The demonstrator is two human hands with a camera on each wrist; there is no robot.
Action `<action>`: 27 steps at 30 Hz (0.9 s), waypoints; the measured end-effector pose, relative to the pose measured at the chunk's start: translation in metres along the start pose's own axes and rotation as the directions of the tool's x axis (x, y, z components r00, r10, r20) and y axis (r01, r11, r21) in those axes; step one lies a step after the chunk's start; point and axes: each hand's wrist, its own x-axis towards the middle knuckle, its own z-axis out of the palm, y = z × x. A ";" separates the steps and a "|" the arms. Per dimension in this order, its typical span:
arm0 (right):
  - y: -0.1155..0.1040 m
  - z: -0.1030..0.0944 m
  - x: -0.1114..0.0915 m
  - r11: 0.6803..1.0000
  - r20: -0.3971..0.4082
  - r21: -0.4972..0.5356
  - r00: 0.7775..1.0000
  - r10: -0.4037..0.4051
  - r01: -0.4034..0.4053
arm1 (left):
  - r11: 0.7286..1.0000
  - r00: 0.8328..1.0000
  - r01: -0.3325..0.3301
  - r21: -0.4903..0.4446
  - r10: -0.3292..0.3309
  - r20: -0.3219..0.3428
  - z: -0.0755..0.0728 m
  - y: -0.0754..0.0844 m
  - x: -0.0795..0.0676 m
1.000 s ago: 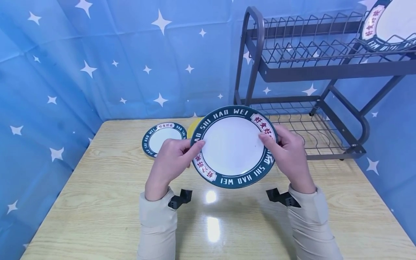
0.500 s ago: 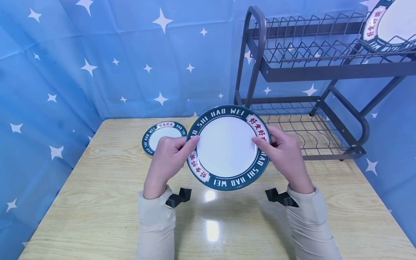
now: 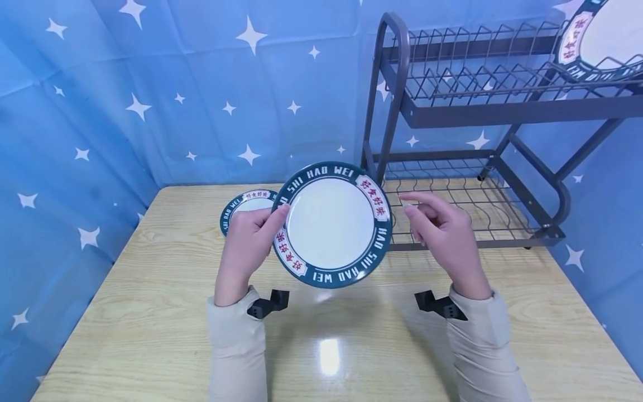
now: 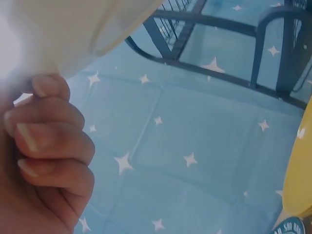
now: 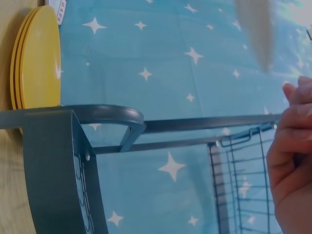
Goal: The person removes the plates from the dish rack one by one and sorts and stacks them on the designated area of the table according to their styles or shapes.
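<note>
My left hand (image 3: 248, 240) pinches the left rim of a round white plate (image 3: 331, 223) with a dark green lettered border, thumb on its face. The plate is raised above the table, tilted toward the head camera. In the left wrist view its pale underside (image 4: 83, 29) shows above the curled fingers. To the right of the plate, apart from its rim, my right hand (image 3: 444, 237) is in the air with thumb and index finger spread and nothing between them. A second green-rimmed plate (image 3: 233, 215) lies on the table, partly hidden behind the left hand.
A dark two-tier metal rack (image 3: 482, 114) stands at the right. Another green-rimmed plate (image 3: 610, 42) is upright on its top tier. Several stacked yellow plates (image 5: 41, 63) show in the right wrist view. A starry blue curtain (image 3: 201, 84) backs the wooden table (image 3: 150, 312).
The plate has shifted left and turned slightly, staying in the left hand. My right hand has let go of its right rim. In the head view, the plate now covers the yellow edge seen earlier.
</note>
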 end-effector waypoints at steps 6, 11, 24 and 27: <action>0.006 -0.007 0.000 0.999 -0.045 0.031 0.999 0.014 -0.013 | 0.991 0.988 0.131 -0.031 -0.133 -0.076 -0.007 -0.014 0.001; 0.010 -0.015 0.000 0.998 -0.126 0.054 0.992 -0.025 0.032 | 0.984 0.971 0.176 -0.039 -0.180 -0.160 -0.015 -0.020 0.001; -0.013 -0.048 -0.005 0.951 -0.534 0.219 0.842 -0.072 0.220 | 0.976 0.927 0.211 -0.048 -0.215 -0.307 -0.019 -0.035 0.003; -0.017 -0.055 -0.010 0.948 -0.599 0.204 0.797 -0.075 0.243 | 0.968 0.912 0.245 -0.053 -0.249 -0.325 -0.019 -0.039 0.003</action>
